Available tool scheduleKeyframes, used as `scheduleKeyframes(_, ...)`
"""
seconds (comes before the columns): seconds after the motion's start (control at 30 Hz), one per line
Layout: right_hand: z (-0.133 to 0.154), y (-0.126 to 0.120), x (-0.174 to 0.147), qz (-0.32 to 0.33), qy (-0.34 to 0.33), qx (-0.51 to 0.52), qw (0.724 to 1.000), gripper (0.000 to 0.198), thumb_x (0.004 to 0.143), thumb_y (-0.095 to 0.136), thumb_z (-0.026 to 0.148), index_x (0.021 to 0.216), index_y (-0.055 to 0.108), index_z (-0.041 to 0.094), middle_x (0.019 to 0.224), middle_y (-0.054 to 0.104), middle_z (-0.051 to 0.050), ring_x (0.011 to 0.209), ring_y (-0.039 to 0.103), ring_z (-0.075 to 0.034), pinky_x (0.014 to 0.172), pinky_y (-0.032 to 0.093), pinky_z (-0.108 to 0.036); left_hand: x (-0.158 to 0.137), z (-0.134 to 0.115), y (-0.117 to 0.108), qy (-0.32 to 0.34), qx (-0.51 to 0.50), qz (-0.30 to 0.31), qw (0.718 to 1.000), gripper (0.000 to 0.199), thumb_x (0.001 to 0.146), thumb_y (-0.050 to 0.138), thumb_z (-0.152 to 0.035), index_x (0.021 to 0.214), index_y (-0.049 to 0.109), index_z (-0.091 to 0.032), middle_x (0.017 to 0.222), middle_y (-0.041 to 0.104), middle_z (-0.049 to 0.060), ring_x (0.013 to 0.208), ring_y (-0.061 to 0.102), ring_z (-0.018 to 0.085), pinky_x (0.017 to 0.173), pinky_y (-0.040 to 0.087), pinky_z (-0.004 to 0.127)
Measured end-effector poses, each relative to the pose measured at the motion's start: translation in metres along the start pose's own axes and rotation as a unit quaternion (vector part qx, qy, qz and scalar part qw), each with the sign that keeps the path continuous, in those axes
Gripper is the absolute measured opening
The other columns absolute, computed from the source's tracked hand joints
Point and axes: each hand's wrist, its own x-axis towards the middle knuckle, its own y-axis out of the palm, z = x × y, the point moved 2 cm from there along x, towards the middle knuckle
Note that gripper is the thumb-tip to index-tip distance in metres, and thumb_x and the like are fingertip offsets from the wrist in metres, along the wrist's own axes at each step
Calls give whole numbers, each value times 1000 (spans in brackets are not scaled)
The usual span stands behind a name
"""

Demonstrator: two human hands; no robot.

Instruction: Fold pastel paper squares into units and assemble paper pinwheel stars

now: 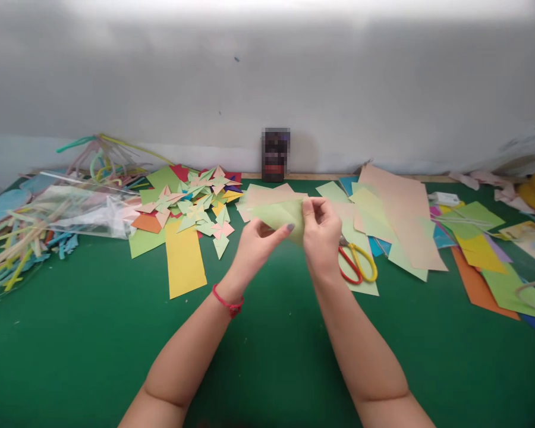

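Note:
A light green sheet of paper (pixel 279 214) is held up between my two hands above the table, with one part folded over. My left hand (pixel 261 241) grips its lower left side, thumb in front and fingers mostly hidden behind. At the right edge, my right hand (pixel 321 235) pinches the paper between thumb and curled fingers. Scissors (pixel 356 261) with one red and one yellow handle loop lie just right of my right hand, their blades mostly hidden. Left of my hands is a pile of folded paper pieces (pixel 200 205) in green, pink and yellow.
On the green table (pixel 267 356), a yellow paper strip (pixel 185 258) lies at left. Tangled thin strips (pixel 22 244) and a clear plastic bag (pixel 84 211) are farther left. Loose pink paper (pixel 401 214) and colored sheets (pixel 485 255) cover the right. A dark phone-like object (pixel 275 154) leans against the wall.

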Motion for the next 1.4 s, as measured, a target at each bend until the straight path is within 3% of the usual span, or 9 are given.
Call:
scheduleKeyframes(0.1, 8, 10, -13, -9, -7, -6, 1000, 25, 87, 41, 44, 81, 48, 20, 77, 54, -2, 72, 52, -13, 66, 43, -25, -6, 8, 12, -18, -30, -54, 998, 36, 74, 62, -40, 98, 61, -14, 101, 66, 11, 94, 62, 21, 81, 50, 32)
scheduleKeyframes(0.27, 11, 19, -22, -20, -26, -23, 999, 22, 88, 39, 40, 80, 46, 21, 78, 54, -2, 74, 52, -13, 69, 43, -26, -11, 9, 10, -8, -15, -140, 990, 35, 73, 63, -39, 97, 62, -13, 99, 67, 10, 90, 63, 20, 76, 51, 29)
scheduleKeyframes(0.5, 4, 18, -18, -53, -37, -29, 997, 20, 88, 40, 37, 79, 46, 21, 77, 52, -1, 74, 51, -13, 71, 42, -27, -17, 14, 11, 13, 90, -209, 974, 26, 73, 63, -41, 77, 61, -16, 70, 64, 1, 66, 59, 13, 59, 48, 23)
scheduleKeyframes(0.83, 0, 6, -7, -103, -51, -33, 993, 22, 88, 40, 38, 81, 49, 19, 79, 53, -2, 75, 51, -14, 72, 40, -28, -16, 18, 17, 39, 33, -141, 989, 20, 81, 54, -38, 77, 56, -19, 72, 62, 0, 65, 59, 11, 64, 51, 25)
scheduleKeyframes(1.03, -3, 8, -6, -122, -57, -23, 991, 21, 88, 43, 36, 80, 49, 18, 76, 53, 0, 71, 50, -12, 68, 40, -27, -17, 22, 18, 39, 20, -156, 987, 23, 83, 50, -39, 74, 52, -18, 67, 61, 0, 63, 60, 12, 61, 49, 24)
scheduleKeyframes(1.17, -4, 13, -10, -116, -56, -15, 992, 18, 87, 44, 34, 80, 49, 18, 76, 53, 0, 71, 50, -11, 68, 41, -26, -15, 20, 20, 40, -17, -137, 990, 23, 78, 59, -36, 92, 54, -18, 80, 65, 3, 73, 62, 13, 65, 49, 23)
scheduleKeyframes(1.4, -2, 26, -24, -83, -60, -23, 994, 16, 88, 44, 31, 78, 48, 19, 75, 52, 1, 72, 50, -11, 68, 41, -26, -10, 17, 13, 34, -57, -194, 979, 33, 69, 69, -30, 96, 60, -15, 98, 66, 8, 88, 62, 18, 76, 50, 28)
